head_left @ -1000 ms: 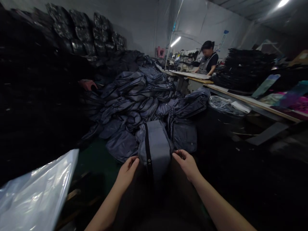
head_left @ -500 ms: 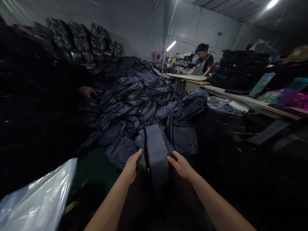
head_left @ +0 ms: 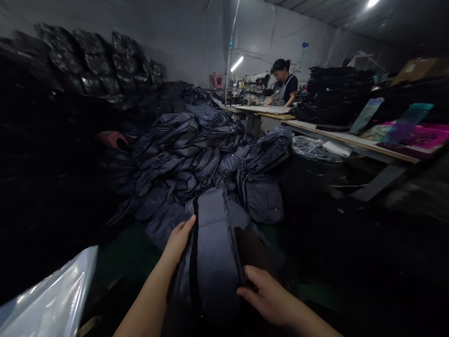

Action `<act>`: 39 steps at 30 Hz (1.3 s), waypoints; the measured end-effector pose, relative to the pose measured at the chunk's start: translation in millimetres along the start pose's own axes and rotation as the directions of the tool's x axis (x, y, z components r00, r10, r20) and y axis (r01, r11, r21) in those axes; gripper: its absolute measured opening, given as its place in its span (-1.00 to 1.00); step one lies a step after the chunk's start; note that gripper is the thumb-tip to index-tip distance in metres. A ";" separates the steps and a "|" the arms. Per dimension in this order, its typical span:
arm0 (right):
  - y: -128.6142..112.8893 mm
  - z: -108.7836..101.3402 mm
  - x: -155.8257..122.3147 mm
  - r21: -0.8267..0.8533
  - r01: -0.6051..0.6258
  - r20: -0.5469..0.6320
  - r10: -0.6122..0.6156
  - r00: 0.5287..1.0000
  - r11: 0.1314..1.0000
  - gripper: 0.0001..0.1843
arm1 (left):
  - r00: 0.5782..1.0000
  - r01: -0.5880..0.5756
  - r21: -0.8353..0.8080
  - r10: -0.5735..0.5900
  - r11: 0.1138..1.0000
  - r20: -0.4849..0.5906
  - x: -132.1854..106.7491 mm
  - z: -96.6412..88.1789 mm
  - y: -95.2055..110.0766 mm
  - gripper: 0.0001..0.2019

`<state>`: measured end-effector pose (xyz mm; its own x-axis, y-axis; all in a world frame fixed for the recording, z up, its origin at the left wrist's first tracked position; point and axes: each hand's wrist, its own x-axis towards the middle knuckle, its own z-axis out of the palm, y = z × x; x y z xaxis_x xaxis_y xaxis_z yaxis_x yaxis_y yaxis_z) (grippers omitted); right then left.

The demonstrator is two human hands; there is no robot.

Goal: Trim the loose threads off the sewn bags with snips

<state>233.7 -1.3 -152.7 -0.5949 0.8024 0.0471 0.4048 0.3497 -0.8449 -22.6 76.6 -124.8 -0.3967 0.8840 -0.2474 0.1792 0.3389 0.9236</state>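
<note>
The grey bag (head_left: 214, 252) lay between the two hands, the left grip (head_left: 178, 241) closed on its side by the black strip (head_left: 194, 267), its fingers mostly hidden, and the right grip (head_left: 267, 296) pinching the opposite edge, nearer the wearer. A heap of similar bags (head_left: 196, 150) blocked the space beyond, with glossy plastic (head_left: 52, 299) at lower left and a loaded bench (head_left: 329, 133) off to the right.
</note>
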 end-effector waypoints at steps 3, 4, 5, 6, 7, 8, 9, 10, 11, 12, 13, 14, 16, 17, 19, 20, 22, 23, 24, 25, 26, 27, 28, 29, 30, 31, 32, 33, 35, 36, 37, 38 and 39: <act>-4.3 3.1 -5.8 -0.023 0.029 0.069 -0.028 0.997 0.999 -0.88 | 0.938 -0.197 0.217 0.248 0.956 -0.244 -10.1 -4.8 6.7 -0.46; -5.7 4.8 -6.5 -0.036 0.037 0.103 -0.033 0.994 0.999 -0.89 | 0.921 -0.263 0.238 0.317 0.935 -0.228 -17.9 -6.1 10.2 -0.50; -6.7 7.1 -6.8 -0.056 0.038 0.140 -0.030 0.990 0.998 -0.89 | 0.912 -0.332 0.253 0.378 0.908 -0.159 -27.3 -6.5 14.1 -0.56; -7.0 9.9 -6.7 -0.081 0.038 0.181 -0.022 0.983 0.996 -0.87 | 0.913 -0.386 0.247 0.407 0.889 -0.039 -37.3 -6.1 18.3 -0.62; -6.9 13.2 -6.3 -0.109 0.037 0.221 -0.012 0.975 0.993 -0.86 | 0.913 -0.408 0.233 0.396 0.883 0.099 -47.0 -4.9 22.3 -0.66; -6.3 16.7 -5.5 -0.136 0.041 0.255 -0.005 0.967 0.990 -0.84 | 0.908 -0.406 0.230 0.360 0.885 0.215 -55.6 -2.9 25.9 -0.68; -5.5 20.1 -4.5 -0.157 0.051 0.283 -0.004 0.959 0.986 -0.82 | 0.899 -0.398 0.244 0.324 0.884 0.294 -62.4 -0.6 28.8 -0.69; -4.8 23.1 -3.4 -0.168 0.066 0.307 -0.011 0.952 0.984 -0.80 | 0.893 -0.399 0.273 0.304 0.875 0.331 -67.2 1.6 30.8 -0.70; -4.5 25.5 -2.2 -0.173 0.081 0.320 -0.022 0.947 0.982 -0.78 | 0.888 -0.412 0.301 0.305 0.860 0.344 -69.9 3.6 31.9 -0.72; -4.9 27.1 -0.9 -0.174 0.089 0.320 -0.029 0.947 0.981 -0.77 | 0.881 -0.433 0.316 0.321 0.844 0.347 -70.8 5.0 32.3 -0.74; -6.0 27.8 0.2 -0.171 0.091 0.310 -0.034 0.950 0.981 -0.76 | 0.869 -0.459 0.314 0.346 0.831 0.355 -70.2 5.8 32.0 -0.75; -7.6 27.7 1.3 -0.167 0.088 0.294 -0.035 0.955 0.982 -0.77 | 0.854 -0.485 0.296 0.372 0.823 0.363 -68.5 6.0 31.2 -0.75; -11.6 25.8 3.0 -0.148 0.069 0.254 -0.030 0.967 0.987 -0.80 | 0.850 -0.483 0.246 0.382 0.840 0.363 -63.8 5.4 28.7 -0.77; -13.3 24.5 3.7 -0.138 0.062 0.235 -0.028 0.971 0.989 -0.82 | 0.862 -0.453 0.220 0.361 0.864 0.357 -61.5 5.0 27.4 -0.77; -14.6 21.8 5.2 -0.124 0.054 0.210 -0.027 0.977 0.991 -0.85 | 0.884 -0.367 0.155 0.291 0.917 0.367 -57.6 4.6 25.4 -0.77; -14.1 20.5 6.2 -0.125 0.055 0.201 -0.029 0.979 0.991 -0.85 | 0.888 -0.322 0.113 0.259 0.940 0.380 -56.1 4.7 24.9 -0.76; -11.7 16.8 9.3 -0.138 0.063 0.198 -0.035 0.980 0.988 -0.84 | 0.887 -0.258 0.027 0.226 0.966 0.403 -53.8 5.4 24.8 -0.76; -10.3 14.1 11.5 -0.142 0.061 0.199 -0.031 0.979 0.988 -0.82 | 0.888 -0.240 -0.009 0.223 0.971 0.403 -52.6 5.9 25.2 -0.77; -9.2 10.5 14.2 -0.140 0.049 0.195 -0.021 0.981 0.989 -0.79 | 0.891 -0.230 -0.040 0.227 0.972 0.394 -51.4 6.4 25.8 -0.77; -8.6 6.1 17.6 -0.129 0.029 0.181 -0.005 0.984 0.991 -0.76 | 0.895 -0.229 -0.064 0.236 0.971 0.379 -50.0 6.9 26.5 -0.78; -8.6 0.9 21.6 -0.110 0.003 0.152 0.014 0.988 0.994 -0.72 | 0.898 -0.235 -0.083 0.248 0.969 0.364 -48.6 7.3 27.3 -0.79; -9.3 -4.6 26.2 -0.088 -0.021 0.111 0.031 0.993 0.996 -0.68 | 0.898 -0.243 -0.096 0.261 0.965 0.354 -47.2 7.7 28.1 -0.79; -10.6 -10.1 31.4 -0.069 -0.038 0.056 0.042 0.998 0.997 -0.65 | 0.898 -0.249 -0.106 0.271 0.963 0.347 -45.8 7.9 29.0 -0.79; -12.3 -15.2 37.2 -0.059 -0.045 -0.007 0.044 0.999 0.997 -0.65 | 0.896 -0.255 -0.113 0.279 0.960 0.345 -44.6 8.1 29.9 -0.79; -14.2 -19.2 43.4 -0.061 -0.041 -0.069 0.037 0.997 0.997 -0.67 | 0.894 -0.260 -0.120 0.286 0.958 0.344 -43.6 8.0 31.0 -0.79; -16.1 -22.1 50.0 -0.073 -0.031 -0.122 0.022 0.992 0.997 -0.71 | 0.893 -0.265 -0.128 0.293 0.956 0.341 -42.7 7.9 32.3 -0.80; -17.8 -23.7 56.6 -0.091 -0.018 -0.164 0.003 0.986 0.996 -0.74 | 0.892 -0.271 -0.134 0.301 0.953 0.337 -42.1 7.5 33.8 -0.80; -19.3 -23.9 63.1 -0.111 -0.002 -0.195 -0.020 0.981 0.994 -0.77 | 0.891 -0.280 -0.138 0.311 0.950 0.331 -41.6 7.0 35.4 -0.80; -21.2 -21.6 74.9 -0.147 0.032 -0.221 -0.065 0.973 0.989 -0.81 | 0.889 -0.299 -0.135 0.327 0.945 0.321 -41.1 5.9 38.9 -0.80; -21.7 -19.8 79.6 -0.163 0.043 -0.222 -0.079 0.972 0.986 -0.82 | 0.887 -0.303 -0.131 0.330 0.944 0.322 -41.0 5.5 40.6 -0.80; -22.0 -18.0 83.5 -0.180 0.049 -0.221 -0.089 0.971 0.982 -0.82 | 0.885 -0.304 -0.129 0.330 0.944 0.327 -41.0 5.3 42.1 -0.80; -22.2 -16.5 86.5 -0.198 0.051 -0.217 -0.094 0.972 0.979 -0.83 | 0.883 -0.304 -0.131 0.331 0.944 0.334 -41.1 5.3 43.3 -0.81; -22.4 -15.5 88.6 -0.215 0.051 -0.210 -0.098 0.973 0.975 -0.83 | 0.880 -0.304 -0.137 0.333 0.943 0.340 -41.3 5.6 44.3 -0.81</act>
<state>182.7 69.4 -121.3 -0.4723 0.8480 0.2404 0.5137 0.4865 -0.7067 6.7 56.9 -75.3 0.0169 0.9998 -0.0097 0.1666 0.0068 0.9860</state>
